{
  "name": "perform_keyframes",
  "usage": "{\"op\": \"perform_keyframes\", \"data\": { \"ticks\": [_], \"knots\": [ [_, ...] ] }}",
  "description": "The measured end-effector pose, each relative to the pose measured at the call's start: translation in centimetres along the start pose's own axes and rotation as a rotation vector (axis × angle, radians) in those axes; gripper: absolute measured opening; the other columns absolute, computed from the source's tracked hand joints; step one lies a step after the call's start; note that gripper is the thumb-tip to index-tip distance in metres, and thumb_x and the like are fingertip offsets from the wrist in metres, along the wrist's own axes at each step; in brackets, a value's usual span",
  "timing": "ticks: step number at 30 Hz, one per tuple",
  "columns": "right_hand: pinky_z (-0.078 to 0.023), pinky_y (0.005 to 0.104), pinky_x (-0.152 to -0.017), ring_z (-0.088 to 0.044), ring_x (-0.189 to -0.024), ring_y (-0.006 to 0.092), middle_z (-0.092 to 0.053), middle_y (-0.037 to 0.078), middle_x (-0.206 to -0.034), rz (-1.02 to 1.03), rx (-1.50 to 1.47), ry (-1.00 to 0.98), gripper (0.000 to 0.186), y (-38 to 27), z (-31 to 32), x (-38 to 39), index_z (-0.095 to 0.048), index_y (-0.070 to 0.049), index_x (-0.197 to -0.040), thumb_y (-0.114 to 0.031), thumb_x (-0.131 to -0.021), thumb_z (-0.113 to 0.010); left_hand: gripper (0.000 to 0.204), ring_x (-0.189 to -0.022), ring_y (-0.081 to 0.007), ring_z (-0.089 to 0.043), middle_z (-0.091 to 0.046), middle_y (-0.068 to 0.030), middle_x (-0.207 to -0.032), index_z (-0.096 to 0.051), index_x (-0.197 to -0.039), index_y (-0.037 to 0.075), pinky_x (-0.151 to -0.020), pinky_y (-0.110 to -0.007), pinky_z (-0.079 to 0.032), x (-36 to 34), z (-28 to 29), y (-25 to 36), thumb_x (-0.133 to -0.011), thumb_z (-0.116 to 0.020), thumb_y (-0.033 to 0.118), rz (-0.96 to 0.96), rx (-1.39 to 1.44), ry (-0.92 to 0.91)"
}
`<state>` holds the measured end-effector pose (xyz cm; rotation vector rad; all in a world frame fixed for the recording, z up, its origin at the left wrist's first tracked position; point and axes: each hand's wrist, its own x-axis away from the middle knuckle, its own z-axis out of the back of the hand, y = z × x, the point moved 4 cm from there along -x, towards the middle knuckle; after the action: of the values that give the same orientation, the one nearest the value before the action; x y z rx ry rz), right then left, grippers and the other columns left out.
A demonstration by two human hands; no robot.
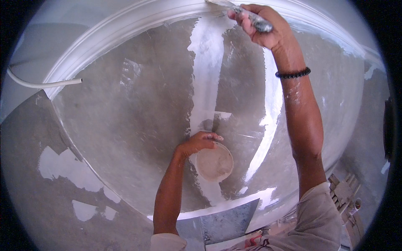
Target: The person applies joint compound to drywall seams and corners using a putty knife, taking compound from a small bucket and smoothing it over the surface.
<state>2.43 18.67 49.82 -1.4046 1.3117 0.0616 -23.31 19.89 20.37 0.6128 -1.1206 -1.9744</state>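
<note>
My right hand (276,35) is raised high, fingers wrapped round the stained handle of a putty knife (260,23). Its blade, partly cut off by the top of the picture, points left against the white moulding (167,9). Lower down, my left hand (197,142) grips the rim of a round tub (214,163) with pale, smooth-looking paste inside. Behind the tub a broad white filler strip (205,83) runs up the grey wall (146,96) to the moulding. A second, narrower white strip (271,104) curves beside my right forearm.
A bent white pipe (46,84) sticks out at the upper left. White filler patches (63,167) mark the grey wall at lower left. Pieces of wood (345,188) and a small white tube (356,205) are at the lower right, past my sleeve.
</note>
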Motion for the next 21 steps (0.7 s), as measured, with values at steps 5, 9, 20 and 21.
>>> {"op": "perform_keyframes", "data": {
  "ticks": [5,9,20,21],
  "knots": [
    [-0.062,0.0255,-0.053,-0.064,-0.058,0.0191,-0.056,0.017,-0.078,-0.073,-0.279,-0.007,0.021,-2.8,-3.1,-0.4,-0.039,0.017,-0.095,-0.004,-0.095,-0.036,0.045,-0.113,-0.0193,-0.054,-0.061,-0.008,-0.122,-0.061,-0.121,0.003,-0.102,-0.033,-0.038,0.0,0.0,-0.1,-0.077,-0.063,0.013,0.029,0.027,0.011],
    [-0.061,0.0241,-0.051,-0.06,-0.054,0.0161,-0.049,0.009,-0.07,-0.259,-0.394,-0.089,0.019,-3.9,-3.8,-2.7,-0.039,0.011,-0.083,-0.004,-0.095,-0.038,0.044,-0.11,-0.0179,-0.055,-0.061,-0.0069,-0.118,-0.062,-0.121,0.004,-0.099,-0.032,-0.04,0.3,0.1,-0.3,-0.079,-0.063,0.014,-0.011,0.02,0.003],
    [-0.062,0.0262,-0.05,-0.056,-0.051,0.0166,-0.047,0.009,-0.067,-0.274,-0.297,-0.127,0.02,-8.4,-7.3,-4.3,-0.039,0.006,-0.069,0.002,-0.087,-0.049,0.04,-0.107,-0.0162,-0.055,-0.062,-0.0046,-0.115,-0.063,-0.118,0.005,-0.096,-0.032,-0.041,-0.2,-0.1,-0.1,-0.081,-0.066,0.019,-0.043,0.027,-0.018],
    [-0.062,0.0261,-0.05,-0.057,-0.052,0.0169,-0.048,0.009,-0.067,-0.297,-0.295,-0.15,0.02,-8.6,-7.4,-4.3,-0.04,0.006,-0.07,0.001,-0.087,-0.049,0.04,-0.106,-0.0161,-0.055,-0.062,-0.0046,-0.115,-0.063,-0.118,0.005,-0.096,-0.032,-0.041,-0.1,-0.1,0.1,-0.081,-0.066,0.019,-0.042,0.028,-0.018]
  ]
}}
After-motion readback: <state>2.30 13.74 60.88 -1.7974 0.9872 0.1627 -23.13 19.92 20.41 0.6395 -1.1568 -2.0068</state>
